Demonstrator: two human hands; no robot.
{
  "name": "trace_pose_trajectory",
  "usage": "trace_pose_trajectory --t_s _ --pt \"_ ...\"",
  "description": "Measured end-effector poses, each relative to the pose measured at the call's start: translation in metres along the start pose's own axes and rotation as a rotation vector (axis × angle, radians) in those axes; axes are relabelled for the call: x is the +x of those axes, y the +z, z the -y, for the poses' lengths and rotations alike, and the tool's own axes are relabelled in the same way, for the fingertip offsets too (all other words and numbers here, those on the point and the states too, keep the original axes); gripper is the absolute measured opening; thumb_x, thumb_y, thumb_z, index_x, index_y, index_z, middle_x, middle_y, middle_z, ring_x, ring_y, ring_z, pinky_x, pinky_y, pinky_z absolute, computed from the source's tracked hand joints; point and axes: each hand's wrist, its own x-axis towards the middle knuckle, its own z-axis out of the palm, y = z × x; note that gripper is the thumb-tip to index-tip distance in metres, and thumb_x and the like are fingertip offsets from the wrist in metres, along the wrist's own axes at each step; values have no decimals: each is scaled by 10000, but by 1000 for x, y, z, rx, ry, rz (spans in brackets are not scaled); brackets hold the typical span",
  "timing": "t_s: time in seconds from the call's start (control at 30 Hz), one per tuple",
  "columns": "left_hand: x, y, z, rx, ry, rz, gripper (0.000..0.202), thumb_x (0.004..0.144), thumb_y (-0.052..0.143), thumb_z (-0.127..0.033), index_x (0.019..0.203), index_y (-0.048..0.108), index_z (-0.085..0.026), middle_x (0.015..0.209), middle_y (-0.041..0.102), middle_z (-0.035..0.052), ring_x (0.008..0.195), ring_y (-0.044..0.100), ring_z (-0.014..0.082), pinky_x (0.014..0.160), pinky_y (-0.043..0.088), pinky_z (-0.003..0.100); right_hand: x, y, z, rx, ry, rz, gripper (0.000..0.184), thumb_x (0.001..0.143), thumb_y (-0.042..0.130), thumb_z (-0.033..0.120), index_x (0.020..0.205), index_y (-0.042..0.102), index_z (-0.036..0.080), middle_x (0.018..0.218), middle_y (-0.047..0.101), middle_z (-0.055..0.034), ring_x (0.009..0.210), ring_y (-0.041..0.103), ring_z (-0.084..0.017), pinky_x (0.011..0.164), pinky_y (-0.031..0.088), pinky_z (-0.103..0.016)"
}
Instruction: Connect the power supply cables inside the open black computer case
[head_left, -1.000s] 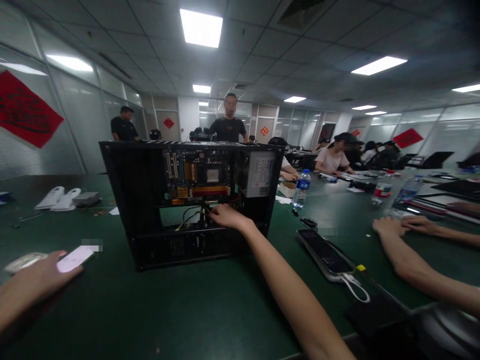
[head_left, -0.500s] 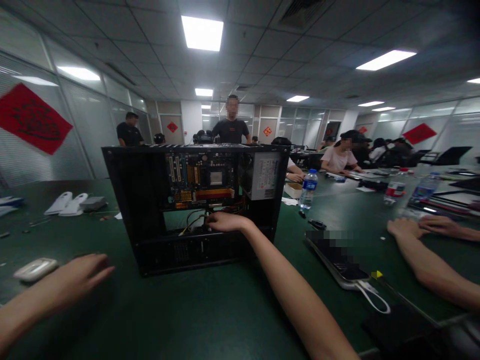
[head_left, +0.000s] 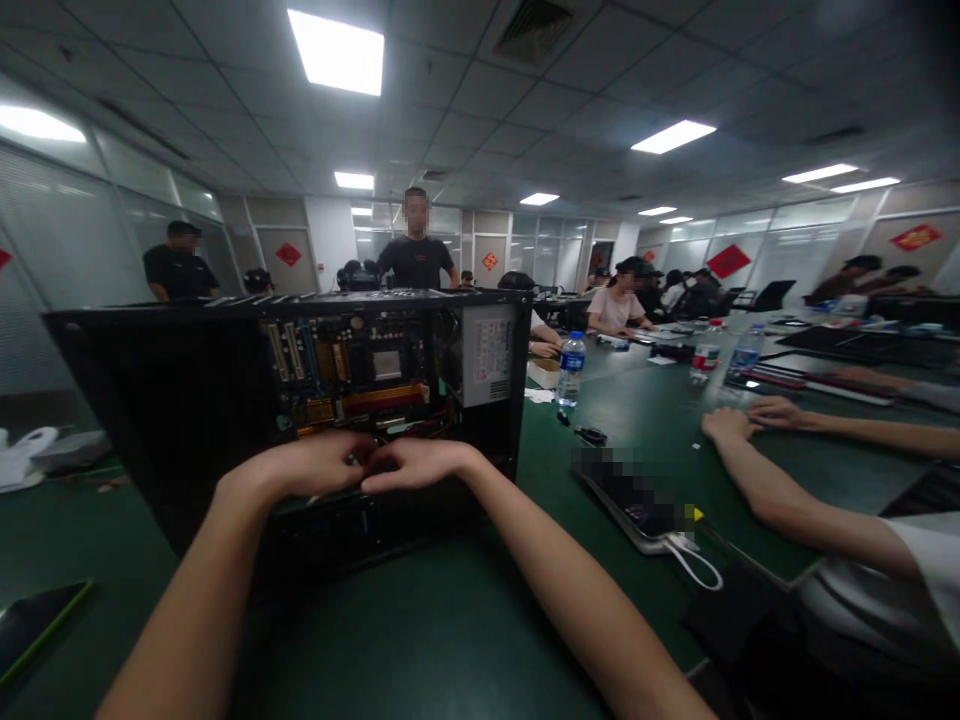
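An open black computer case (head_left: 150, 400) stands on the green table (head_left: 420, 640), its side off, showing a motherboard (head_left: 352, 375) and a grey power supply (head_left: 487, 355). My left hand (head_left: 300, 470) and my right hand (head_left: 416, 465) meet fingertip to fingertip inside the case's lower opening, just below the motherboard. Both hands have their fingers curled together in a pinch. What they pinch is hidden between the fingers; in the earlier frames thin wires lay at that spot.
A neighbour's two arms (head_left: 757, 470) rest on the table at the right. A phone (head_left: 634, 500) with a white cable lies between us. A dark phone (head_left: 37, 620) lies at the near left. Water bottles (head_left: 571, 370), white items (head_left: 22, 450) and several people are further off.
My left hand left the white phone at the near left and came up into the case to meet my right hand. The view swung left and closer to the case.
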Motion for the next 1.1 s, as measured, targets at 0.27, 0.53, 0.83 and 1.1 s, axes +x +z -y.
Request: trace_pose_trajectory --t_s 0.27,0.53,0.83,1.1 --pt "-16 -7 10 -414 165 -170 525 819 632 -500 1303 687 -305 1286 728 39 1227 655 287 1041 510 374 0 -9 16 218 -39 -506 156 994 591 272 1003 689 151 829 700 -2 730 632 -125 676 465 -217" --pt "4 -3 5 -384 164 -282 393 787 613 -426 1106 789 -281 1181 771 19 1128 700 301 1021 516 400 -1 -8 15 526 116 -526 236 869 764 326 898 613 146 608 599 54 531 542 -88 483 370 -185" --pt "12 5 9 -458 184 -316 364 801 667 -443 1087 796 -258 1116 789 31 1054 721 278 954 540 362 -13 -15 27 445 190 -550 160 925 700 271 918 596 148 657 634 29 550 586 -90 500 417 -175" --pt "3 -4 5 -548 122 -417 428 777 710 -506 1087 798 -225 1099 793 59 1018 739 280 919 576 380 -13 -19 25 451 182 -645 156 925 680 270 865 585 164 646 596 46 552 543 -91 524 391 -192"
